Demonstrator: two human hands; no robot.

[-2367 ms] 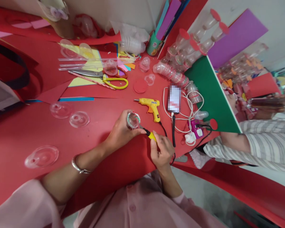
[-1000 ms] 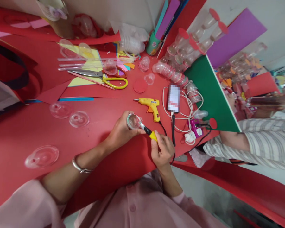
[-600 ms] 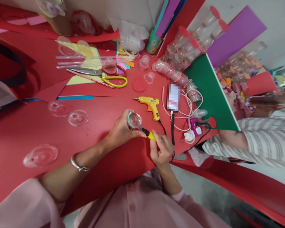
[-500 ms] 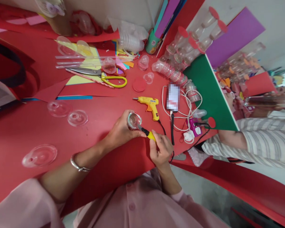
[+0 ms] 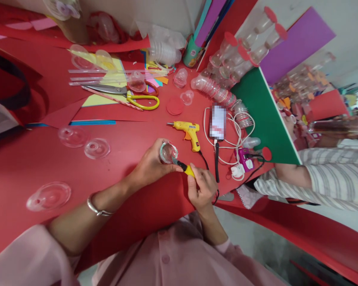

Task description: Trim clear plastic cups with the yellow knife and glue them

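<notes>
My left hand [image 5: 155, 159] is closed around a small clear plastic cup [image 5: 168, 152], its round opening turned up toward me. In my right hand [image 5: 203, 184] is a yellow and black utility knife [image 5: 188, 170], gripped between thumb and fingers. The knife's blade tip meets the cup's rim on the side nearest my right hand. Just beyond my hands lies a yellow hot glue gun [image 5: 188, 132] on the red table [image 5: 131, 137], its nozzle pointing left.
Clear dome lids [image 5: 97, 148] lie at left. Yellow-handled scissors [image 5: 143, 101] rest on coloured paper behind. A phone [image 5: 217, 121] with white cables sits right of the glue gun, near a purple power adapter [image 5: 244, 155]. Stacked cups [image 5: 213, 90] stand by a green divider [image 5: 264, 119]; another person's striped sleeve [image 5: 337, 171] is beyond.
The cup has tilted very slightly and the knife tip has shifted a little along its rim. Both hands keep nearly the same place and grip.
</notes>
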